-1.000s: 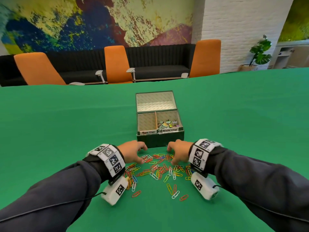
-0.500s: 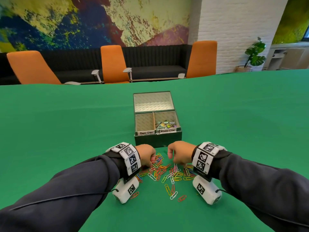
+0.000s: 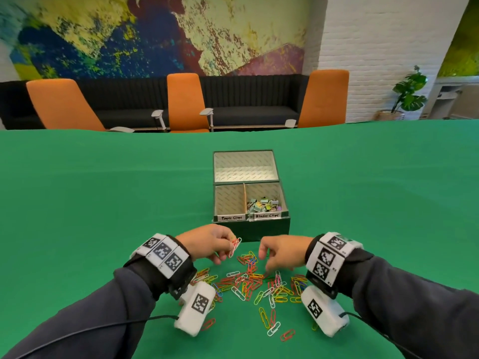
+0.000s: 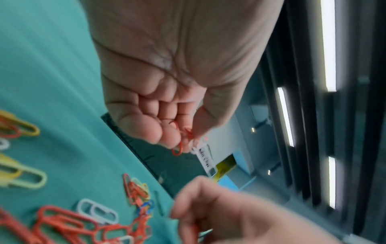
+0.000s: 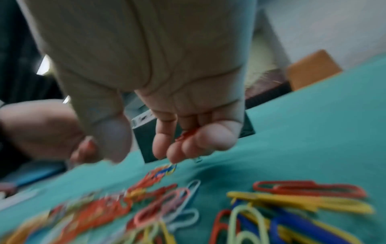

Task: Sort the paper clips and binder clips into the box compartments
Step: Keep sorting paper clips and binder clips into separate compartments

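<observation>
Several coloured paper clips lie scattered on the green table in front of the dark green box. My left hand hovers just before the box front and pinches a few red and white paper clips, which also show in the left wrist view as held clips. My right hand reaches down to the pile with curled fingers; a red clip is tucked under them. The box's left compartment, labelled Paper Clips, looks empty. The right one holds binder clips.
The box lid stands open behind the compartments. Green table cloth stretches wide on both sides. Orange chairs and a black sofa stand beyond the far edge, and a plant stands at the right.
Both hands were bunched over the pile. The left has since lifted with a few clips pinched, toward the box front. The right hand's fingers now point down at the pile.
</observation>
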`<state>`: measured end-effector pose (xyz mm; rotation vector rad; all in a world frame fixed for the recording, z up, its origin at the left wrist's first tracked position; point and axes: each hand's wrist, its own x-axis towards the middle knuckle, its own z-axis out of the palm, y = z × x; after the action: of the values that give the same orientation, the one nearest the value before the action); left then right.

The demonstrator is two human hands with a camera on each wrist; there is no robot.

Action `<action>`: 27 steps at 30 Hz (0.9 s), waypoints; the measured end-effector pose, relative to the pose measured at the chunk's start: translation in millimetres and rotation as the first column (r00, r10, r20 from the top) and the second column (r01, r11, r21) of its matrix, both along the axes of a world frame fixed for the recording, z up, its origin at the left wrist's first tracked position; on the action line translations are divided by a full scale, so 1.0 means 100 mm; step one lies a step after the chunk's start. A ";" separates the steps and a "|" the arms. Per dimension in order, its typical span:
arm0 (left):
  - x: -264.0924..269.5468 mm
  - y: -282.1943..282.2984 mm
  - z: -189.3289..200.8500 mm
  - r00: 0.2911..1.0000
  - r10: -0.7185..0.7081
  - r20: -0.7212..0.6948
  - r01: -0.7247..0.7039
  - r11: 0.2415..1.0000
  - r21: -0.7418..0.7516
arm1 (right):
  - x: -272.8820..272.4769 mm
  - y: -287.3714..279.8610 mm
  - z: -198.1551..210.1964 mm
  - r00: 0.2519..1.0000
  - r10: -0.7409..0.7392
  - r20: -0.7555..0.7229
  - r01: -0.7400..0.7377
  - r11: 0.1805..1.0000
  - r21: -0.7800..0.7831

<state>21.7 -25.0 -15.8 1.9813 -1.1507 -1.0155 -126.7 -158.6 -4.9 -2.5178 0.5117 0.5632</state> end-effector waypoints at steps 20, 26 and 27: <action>0.31 -0.16 0.35 0.944 0.208 -0.257 -0.251 0.956 -0.148 | -0.03 0.06 -0.15 0.979 0.192 -0.067 -0.202 0.960 -0.193; 0.50 -0.49 0.61 0.959 0.284 -0.018 -0.285 0.955 -0.078 | -0.04 0.11 -0.20 0.973 0.228 -0.033 -0.230 0.955 -0.190; 0.50 -0.51 0.63 0.956 0.292 0.013 -0.290 0.953 -0.089 | -0.04 0.11 -0.20 0.972 0.233 -0.025 -0.234 0.955 -0.184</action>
<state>71.9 -75.6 47.5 2.0255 -0.8659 -0.7768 -131.0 -147.6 -24.8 -2.7782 0.2784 0.6324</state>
